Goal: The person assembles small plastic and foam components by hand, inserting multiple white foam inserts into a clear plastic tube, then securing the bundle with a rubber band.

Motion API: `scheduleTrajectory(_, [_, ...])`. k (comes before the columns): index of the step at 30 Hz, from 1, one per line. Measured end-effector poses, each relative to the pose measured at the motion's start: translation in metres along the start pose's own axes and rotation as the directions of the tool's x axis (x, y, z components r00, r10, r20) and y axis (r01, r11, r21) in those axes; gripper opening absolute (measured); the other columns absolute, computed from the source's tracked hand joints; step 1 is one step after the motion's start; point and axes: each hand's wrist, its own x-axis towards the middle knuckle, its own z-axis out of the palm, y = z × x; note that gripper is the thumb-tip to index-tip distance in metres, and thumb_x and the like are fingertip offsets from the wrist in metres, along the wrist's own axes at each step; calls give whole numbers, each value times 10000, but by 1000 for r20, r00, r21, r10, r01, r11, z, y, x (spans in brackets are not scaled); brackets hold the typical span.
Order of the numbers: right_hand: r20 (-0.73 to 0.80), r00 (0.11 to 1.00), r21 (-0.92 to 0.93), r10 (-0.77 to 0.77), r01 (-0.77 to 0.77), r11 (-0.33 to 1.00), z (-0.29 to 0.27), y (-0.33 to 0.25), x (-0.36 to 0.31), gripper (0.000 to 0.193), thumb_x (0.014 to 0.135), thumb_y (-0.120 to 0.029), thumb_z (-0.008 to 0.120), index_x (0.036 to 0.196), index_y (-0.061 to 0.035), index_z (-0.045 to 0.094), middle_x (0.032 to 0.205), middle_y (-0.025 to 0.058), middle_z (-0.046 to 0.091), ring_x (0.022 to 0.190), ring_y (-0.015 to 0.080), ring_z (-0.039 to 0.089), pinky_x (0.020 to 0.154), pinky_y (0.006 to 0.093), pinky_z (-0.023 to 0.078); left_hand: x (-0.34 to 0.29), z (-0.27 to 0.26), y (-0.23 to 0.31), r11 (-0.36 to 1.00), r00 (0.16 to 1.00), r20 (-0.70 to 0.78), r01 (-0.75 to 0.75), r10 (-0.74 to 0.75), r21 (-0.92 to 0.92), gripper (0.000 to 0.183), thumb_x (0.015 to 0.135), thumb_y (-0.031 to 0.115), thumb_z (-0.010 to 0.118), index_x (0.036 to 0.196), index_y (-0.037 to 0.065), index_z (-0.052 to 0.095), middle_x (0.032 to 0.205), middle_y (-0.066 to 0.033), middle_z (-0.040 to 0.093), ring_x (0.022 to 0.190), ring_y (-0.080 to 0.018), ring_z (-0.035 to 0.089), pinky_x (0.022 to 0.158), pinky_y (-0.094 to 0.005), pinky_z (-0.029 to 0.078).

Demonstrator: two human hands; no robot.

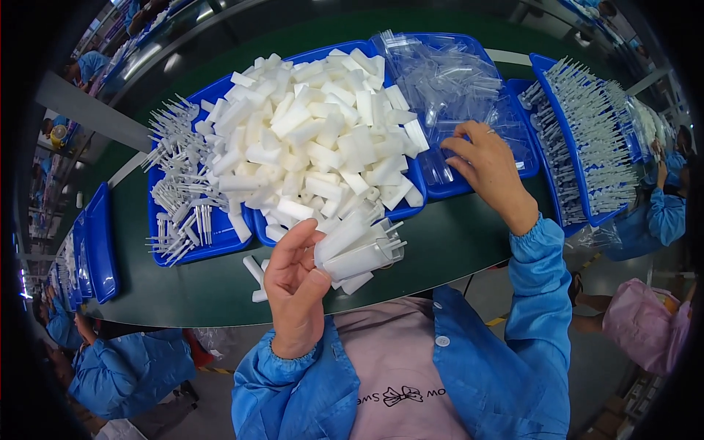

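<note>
My left hand [295, 286] is closed around a small bunch of clear plastic sleeves [363, 253] with white foam pieces inside, held over the table's near edge. Their open ends point to the right. My right hand [484, 165] hovers at the near part of a blue tray [444, 192] of clear plastic sleeves [451, 73]. Its fingers are bent and apart, close above the transparent pieces, and nothing shows clearly between them. A big heap of white foam blocks [308, 125] rises from the middle tray, just beyond my left hand.
Thin grey-white plastic rods fill a blue tray [163, 253] at the left and a tilted blue tray [568, 158] at the right. Loose foam blocks [257, 275] lie on the green table [213, 293] near its front edge. Co-workers in blue sit at both sides.
</note>
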Motion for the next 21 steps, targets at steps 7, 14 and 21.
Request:
scheduleTrajectory(7, [-256,873,666,414,-151,731,-30,-50,-5,298,815,25,596,1112,-2,595,1036,116,631,855,153,603,786,259,473,1,4,-1,999,999,24,47,-47,10,576,771,19,615,1312,-33,424,1139,-105,523,1030,-197,570,883,-309,452])
scheduleTrajectory(14, [-85,947,973,309,12,230,-59,-90,-6,323,891,-93,584,1168,64,527,1064,158,614,910,165,586,840,286,468,0,3,-7,964,962,250,-167,114,205,548,763,-70,619,1284,-42,452,1148,-113,503,1076,-209,561,924,-323,470])
scheduleTrajectory(21, [7,980,975,201,-51,215,-52,-101,-9,315,903,-131,586,1136,79,548,1088,183,615,964,204,596,863,323,476,-2,5,-3,938,941,307,-226,141,262,464,794,-22,627,1240,-53,503,1203,-122,442,1108,-206,524,967,-332,437])
